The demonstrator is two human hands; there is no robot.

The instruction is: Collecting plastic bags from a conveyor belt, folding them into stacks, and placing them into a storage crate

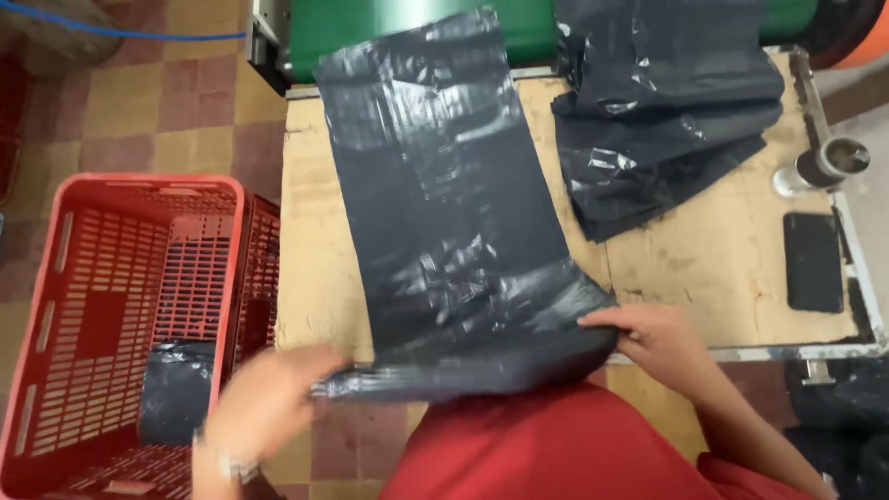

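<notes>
A long black plastic bag [435,185] lies flat across the wooden table [704,250], running from the green machine down to the near edge, where its end is folded over. My left hand [269,398] grips the left corner of that folded end, blurred by motion. My right hand [657,338] pinches the right corner at the table's front edge. A red garment covers my lap below the bag.
A pile of black bags [662,111] lies at the table's back right. A red plastic crate [120,315] on the floor to the left holds a black bundle [176,389]. A flat black pad [813,261] and a metal cylinder [829,165] stand at the right edge.
</notes>
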